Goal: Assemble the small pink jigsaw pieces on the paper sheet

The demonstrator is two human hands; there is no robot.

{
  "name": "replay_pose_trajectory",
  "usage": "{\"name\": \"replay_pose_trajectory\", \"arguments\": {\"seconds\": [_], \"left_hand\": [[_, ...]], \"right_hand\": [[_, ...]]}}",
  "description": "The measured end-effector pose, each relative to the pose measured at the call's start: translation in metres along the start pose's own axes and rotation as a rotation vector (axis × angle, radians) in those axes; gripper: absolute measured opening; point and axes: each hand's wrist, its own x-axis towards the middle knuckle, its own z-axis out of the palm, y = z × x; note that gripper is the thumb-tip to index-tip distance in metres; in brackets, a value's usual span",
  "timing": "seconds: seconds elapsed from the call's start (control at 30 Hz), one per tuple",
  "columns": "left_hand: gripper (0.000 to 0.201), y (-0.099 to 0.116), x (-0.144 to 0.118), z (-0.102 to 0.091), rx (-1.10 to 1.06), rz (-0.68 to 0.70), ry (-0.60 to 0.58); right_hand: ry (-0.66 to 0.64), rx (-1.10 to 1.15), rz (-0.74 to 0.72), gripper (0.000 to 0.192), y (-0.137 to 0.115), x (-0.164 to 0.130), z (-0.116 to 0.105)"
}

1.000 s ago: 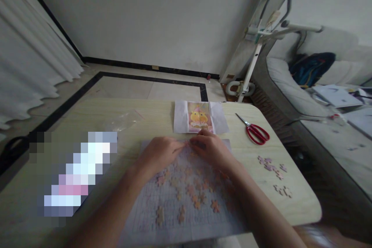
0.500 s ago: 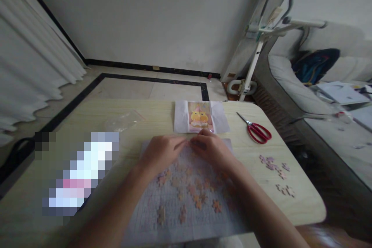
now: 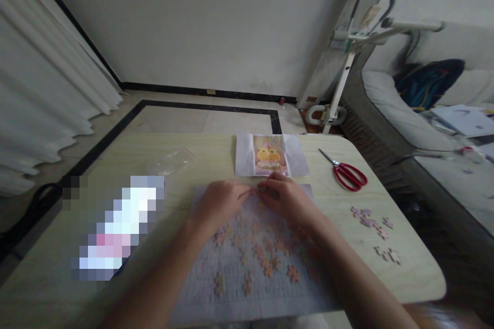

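Observation:
My left hand (image 3: pixel 226 196) and my right hand (image 3: pixel 283 196) meet at the top edge of a printed paper sheet (image 3: pixel 208 300). Both have their fingers closed in a pinch, the tips almost touching. Whatever lies between them is too small and blurred to make out. Loose jigsaw puzzle pieces (image 3: pixel 267 266), mostly orange and pink, are scattered over the sheet below and between my forearms. Just beyond my fingertips lies a creased picture sheet (image 3: pixel 269 157) showing a yellow cartoon figure.
Red-handled scissors (image 3: pixel 349 176) lie to the right, with more puzzle pieces (image 3: pixel 368 218) nearer the table's right edge. On the left are a clear plastic bag (image 3: pixel 170 162) and a pixelated bright object (image 3: pixel 127 221). A sofa (image 3: pixel 417 128) stands beyond the table's right side.
The whole view has shifted slightly, so the table and things on it appear a little further right. My hands keep the same pinched pose at the sheet's top edge.

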Motion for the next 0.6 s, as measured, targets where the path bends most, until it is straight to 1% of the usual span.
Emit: {"name": "replay_pose_trajectory", "arguments": {"seconds": [0.13, 0.37, 0.53, 0.6], "left_hand": [[0.025, -0.0006, 0.0000, 0.0010, -0.010, 0.004, -0.013], [0.024, -0.0018, -0.0005, 0.0037, -0.013, 0.015, -0.001], [0.026, -0.0030, -0.0007, 0.0050, -0.006, 0.000, -0.010], [0.025, -0.0033, -0.0011, 0.0045, -0.010, 0.001, -0.016]], "right_hand": [[0.011, -0.004, -0.007, 0.017, 0.0010, 0.0006, 0.0018], [0.010, 0.011, -0.009, 0.020, 0.0003, 0.0015, 0.0043], [0.009, -0.016, 0.008, 0.020, -0.0006, 0.0008, 0.0050], [0.009, -0.043, -0.007, 0.021, 0.0000, 0.0002, 0.0053]]}}
